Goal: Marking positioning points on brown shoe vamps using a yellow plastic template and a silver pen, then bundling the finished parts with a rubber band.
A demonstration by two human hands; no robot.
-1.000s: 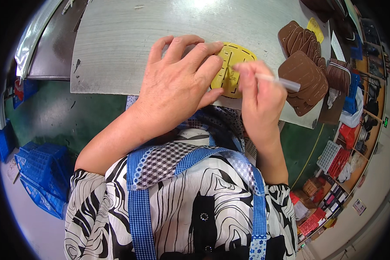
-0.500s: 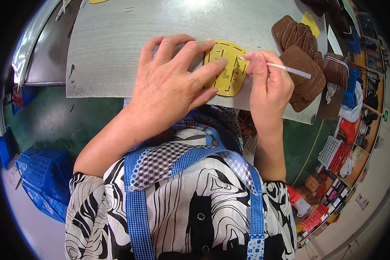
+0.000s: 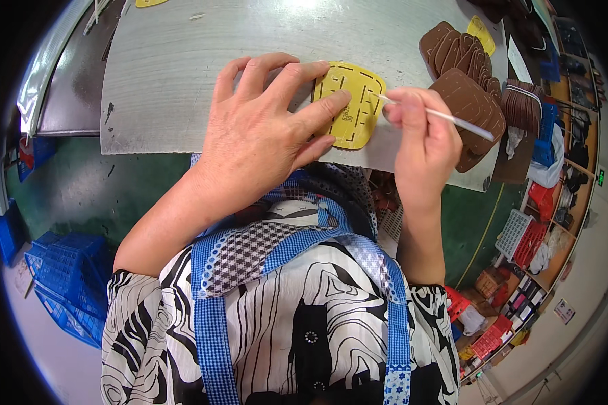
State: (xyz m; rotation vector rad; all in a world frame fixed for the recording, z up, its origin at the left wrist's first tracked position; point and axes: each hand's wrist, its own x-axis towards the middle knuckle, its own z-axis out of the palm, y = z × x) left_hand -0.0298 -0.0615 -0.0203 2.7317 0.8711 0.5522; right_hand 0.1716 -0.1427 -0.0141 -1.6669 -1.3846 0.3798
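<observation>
A yellow slotted template [image 3: 359, 128] lies near the front edge of the grey table, with a thin dark edge showing along its rim. My left hand [image 3: 260, 115] is spread over its left side, the fingertips pressing it down. Between the thumb and fingers of my right hand [image 3: 425, 145] is a slim white pen [image 3: 476, 128]. Its tip meets the template around a slot at the upper right, and its back end slants out over a brown cut piece [image 3: 469, 98].
Several brown slotted pieces [image 3: 446, 50] are fanned out on the right, another yellow template [image 3: 480, 34] beside them. Farther right stands a tied brown bundle [image 3: 522, 104]. The table [image 3: 169, 88] stretches away to the left. Blue crates [image 3: 71, 277] sit on the floor at lower left.
My right hand has shifted slightly right and nearer to me, and the pen slants more. Its tip has moved a little inward on the template. My left hand keeps its hold on the template.
</observation>
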